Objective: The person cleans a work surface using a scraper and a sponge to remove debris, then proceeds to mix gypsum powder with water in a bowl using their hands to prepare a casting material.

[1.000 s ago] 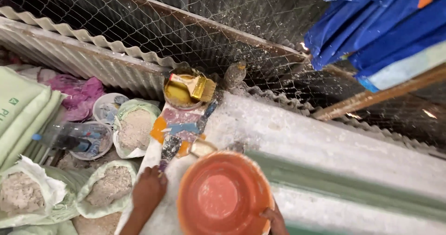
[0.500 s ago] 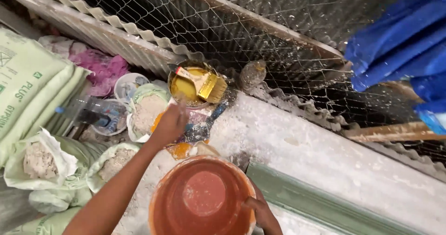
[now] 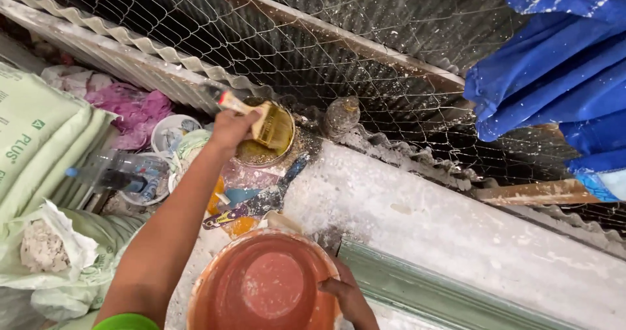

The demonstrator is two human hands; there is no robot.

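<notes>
A white, paint-spattered counter (image 3: 456, 232) stretches to the right of both hands, with wire mesh (image 3: 313, 49) and corrugated sheeting behind them. Blue plastic sheeting (image 3: 554, 69) hangs well to the right. Pale green sacks (image 3: 32, 141) lie left of the outstretched left arm. The right hand (image 3: 345, 294) grips the rim of an orange bucket (image 3: 264, 284) nearest the viewer. The left hand (image 3: 231, 129) is closed around a paintbrush (image 3: 264, 124), its yellowed bristles over a small open paint tin (image 3: 264, 150) just beyond.
</notes>
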